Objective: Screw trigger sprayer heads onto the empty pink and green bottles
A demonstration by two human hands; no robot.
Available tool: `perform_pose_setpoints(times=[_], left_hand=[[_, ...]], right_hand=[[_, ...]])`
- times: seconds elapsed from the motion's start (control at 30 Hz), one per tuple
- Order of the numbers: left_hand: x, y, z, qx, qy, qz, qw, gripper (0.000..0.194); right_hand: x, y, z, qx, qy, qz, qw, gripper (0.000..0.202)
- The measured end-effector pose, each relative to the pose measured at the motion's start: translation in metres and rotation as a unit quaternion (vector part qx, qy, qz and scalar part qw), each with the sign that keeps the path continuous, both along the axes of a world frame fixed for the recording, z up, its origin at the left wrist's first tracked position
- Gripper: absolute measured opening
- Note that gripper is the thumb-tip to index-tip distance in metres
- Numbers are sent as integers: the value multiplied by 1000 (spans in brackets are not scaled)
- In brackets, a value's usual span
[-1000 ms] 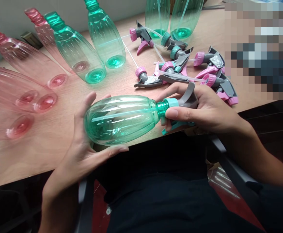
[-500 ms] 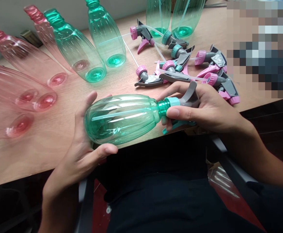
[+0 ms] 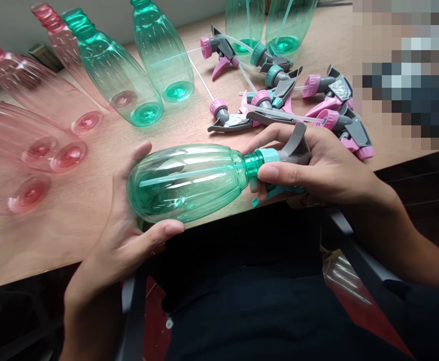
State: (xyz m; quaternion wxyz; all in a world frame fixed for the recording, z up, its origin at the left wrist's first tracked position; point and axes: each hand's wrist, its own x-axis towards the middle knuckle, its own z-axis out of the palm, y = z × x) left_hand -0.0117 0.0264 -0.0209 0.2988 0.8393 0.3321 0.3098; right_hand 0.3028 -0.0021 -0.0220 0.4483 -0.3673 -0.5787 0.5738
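Note:
A clear green spray bottle point(image 3: 189, 183) lies sideways between my two hands, just above the table's front edge. My left hand point(image 3: 129, 225) is wrapped round its base, thumb along the lower side. At the neck, my right hand point(image 3: 309, 165) is closed with the thumb pressed by the turquoise collar point(image 3: 267, 155). The grey spray head point(image 3: 294, 145) sits on the neck, partly hidden by my right fingers, and its turquoise trigger point(image 3: 259, 201) shows below. A pale dip tube point(image 3: 189, 175) runs inside the bottle.
Several loose spray heads, pink point(image 3: 223, 113) and turquoise point(image 3: 274, 75), lie in a pile beyond my right hand. Open green bottles point(image 3: 122, 75) and pink bottles point(image 3: 27, 85) stand at the left on the wooden table point(image 3: 102, 250). Two green bottles with tubes point(image 3: 290, 25) stand at the back.
The view has shifted very slightly. Both hands keep their hold on the spray bottle, and nothing else has visibly moved.

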Motion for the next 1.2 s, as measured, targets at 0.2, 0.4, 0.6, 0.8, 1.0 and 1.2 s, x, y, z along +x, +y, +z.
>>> perform_pose_setpoints(times=[0.2, 0.4, 0.6, 0.8, 1.0, 1.2], left_hand=[[3, 3, 2, 28, 4, -15, 999, 102], [4, 4, 2, 36, 9, -18, 999, 101], [5, 6, 2, 43, 10, -28, 999, 100], [8, 8, 1, 28, -3, -35, 999, 99], [9, 4, 0, 10, -35, -16, 999, 98], [10, 4, 1, 33, -13, -5, 999, 100]], right_hand=[[0, 0, 0, -3, 7, -5, 1000, 24], [0, -1, -1, 3, 22, 2, 1000, 28], [0, -1, -1, 4, 15, 2, 1000, 23], [-2, -4, 3, 0, -3, -17, 1000, 22], [-4, -8, 12, -20, -36, -31, 999, 18], [-3, -6, 9, 5, -21, -32, 999, 19]])
